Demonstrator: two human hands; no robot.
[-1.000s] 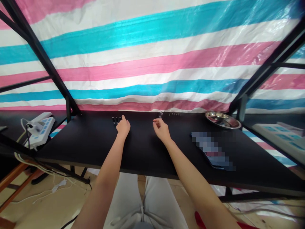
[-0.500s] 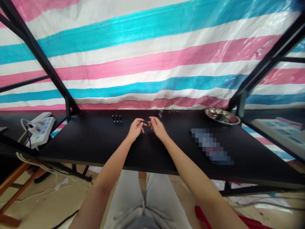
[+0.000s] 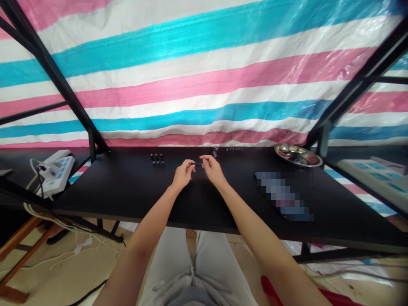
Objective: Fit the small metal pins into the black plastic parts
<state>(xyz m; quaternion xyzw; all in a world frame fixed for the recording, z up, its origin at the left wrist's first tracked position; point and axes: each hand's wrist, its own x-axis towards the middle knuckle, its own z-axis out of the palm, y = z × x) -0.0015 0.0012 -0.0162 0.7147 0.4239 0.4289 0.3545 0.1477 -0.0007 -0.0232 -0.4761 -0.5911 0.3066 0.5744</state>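
Where gap was, black stick [image 3: 198, 165] (slim) bridges hands [image 3: 182, 175] [image 3: 212, 171]

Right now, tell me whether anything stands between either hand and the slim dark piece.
Nothing visible does: the left hand and right hand hold opposite ends of the slim dark piece. Three dark tubes lie farther left on the table.

A dark rod [image 3: 198, 165] is held by left hand [image 3: 182, 174] and right hand [image 3: 212, 171]; three black pieces [image 3: 157, 159] are seen at its nine o'clock, a metal plate [image 3: 299, 157] at three.
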